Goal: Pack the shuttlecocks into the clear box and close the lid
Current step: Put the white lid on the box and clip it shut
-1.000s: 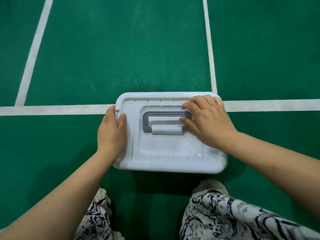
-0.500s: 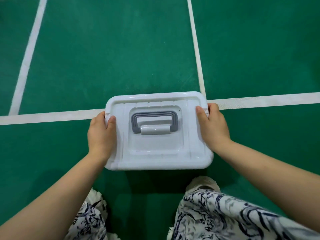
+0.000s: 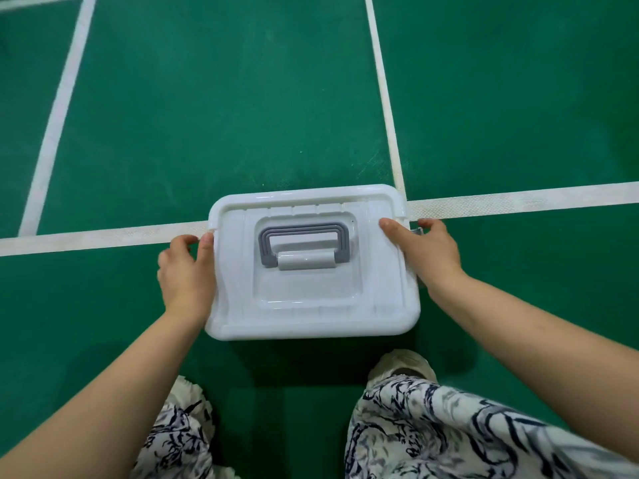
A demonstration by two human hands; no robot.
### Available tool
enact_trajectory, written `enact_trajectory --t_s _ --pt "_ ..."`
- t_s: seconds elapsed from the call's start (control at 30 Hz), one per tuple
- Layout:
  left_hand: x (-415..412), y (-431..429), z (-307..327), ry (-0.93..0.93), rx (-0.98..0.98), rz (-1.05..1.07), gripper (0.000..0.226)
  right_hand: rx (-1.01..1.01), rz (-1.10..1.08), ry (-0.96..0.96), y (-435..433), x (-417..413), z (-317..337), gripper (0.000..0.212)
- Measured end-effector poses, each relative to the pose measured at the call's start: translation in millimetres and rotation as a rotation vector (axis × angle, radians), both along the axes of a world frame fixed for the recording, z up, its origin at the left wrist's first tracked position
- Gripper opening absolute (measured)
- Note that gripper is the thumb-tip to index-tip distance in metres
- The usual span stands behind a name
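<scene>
The left hand [image 3: 186, 271] and right hand [image 3: 427, 252] each grip one side of the closed box [image 3: 311, 316], which stands on a white line [image 3: 518, 202] of the green floor [image 3: 224, 115].

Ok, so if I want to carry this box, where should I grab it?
Probably the grey handle, lying flat in the lid recess. Come from above and hook fingers under its white grip bar on your near side. Your left hand and right hand grip the lid's ends.
</scene>
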State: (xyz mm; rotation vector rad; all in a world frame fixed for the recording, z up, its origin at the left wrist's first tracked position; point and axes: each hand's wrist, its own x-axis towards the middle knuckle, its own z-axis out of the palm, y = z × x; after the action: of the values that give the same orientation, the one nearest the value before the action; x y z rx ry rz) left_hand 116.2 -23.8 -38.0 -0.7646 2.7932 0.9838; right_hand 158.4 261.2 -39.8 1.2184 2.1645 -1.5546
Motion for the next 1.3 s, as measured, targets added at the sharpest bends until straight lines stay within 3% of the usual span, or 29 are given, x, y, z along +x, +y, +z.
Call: enact_trajectory --t_s 0.13,0.3,0.5,1.3 --pt "-0.6 0.1 -2.7 -0.165 0.140 0.027 0.059 -0.200 0.012 0.021 4.9 7.0 2.1 0.034" --pt "1.3 1.1 -2.8 -0.054 0.064 0.051 0.050 -0.062 0.036 0.181 -3.9 11.6 4.6 0.016" --pt "3.6 8.6 1.1 0.053 -0.049 -0.012 0.038 0.010 0.037 0.213 -8.3 2.8 5.9 0.021" --pt "-6.5 13.0 2.7 0.122 -0.246 -0.243 0.030 0.286 0.190 0.269 -10.3 -9.3 2.1 0.028"
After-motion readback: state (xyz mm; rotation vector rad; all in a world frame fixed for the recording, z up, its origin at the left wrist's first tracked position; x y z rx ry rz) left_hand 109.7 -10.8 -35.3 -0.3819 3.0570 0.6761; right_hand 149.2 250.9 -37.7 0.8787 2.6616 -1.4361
